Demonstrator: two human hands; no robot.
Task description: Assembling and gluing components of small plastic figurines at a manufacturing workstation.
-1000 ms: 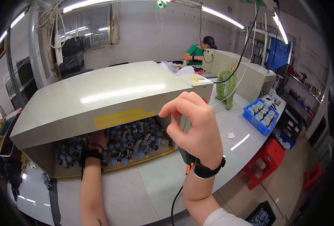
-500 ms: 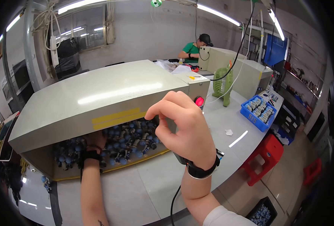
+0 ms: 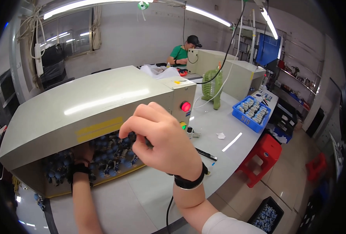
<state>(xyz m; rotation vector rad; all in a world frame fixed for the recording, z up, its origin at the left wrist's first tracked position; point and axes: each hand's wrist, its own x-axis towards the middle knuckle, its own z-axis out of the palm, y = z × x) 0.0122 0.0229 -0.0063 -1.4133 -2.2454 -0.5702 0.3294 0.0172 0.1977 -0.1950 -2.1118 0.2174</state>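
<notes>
My left hand point(image 3: 84, 151) reaches under the hood of a pale grey metal box point(image 3: 98, 91), among a heap of small blue-headed figures point(image 3: 112, 156). Its fingers are mostly hidden in the shade and by the figures. In front of the box's opening, my right hand point(image 3: 163, 140) is raised with its fingers loosely curled. The tips of its thumb and forefinger stand apart, and I see nothing between them. Dark bands circle both wrists.
A red lamp button point(image 3: 185, 106) glows on the box's end. Beyond stand a green fan point(image 3: 212, 89) and a blue basket point(image 3: 248, 124) of pale figures. A dark knife-like tool point(image 3: 206, 154) lies nearby. Red stool point(image 3: 262, 158) and black bin point(image 3: 267, 216) flank the table; a person point(image 3: 179, 56) works behind.
The whole scene has shifted left in the picture. My right hand sits slightly lower and further left against the box, and the dark tool now shows beside its wrist. My left hand stays inside.
</notes>
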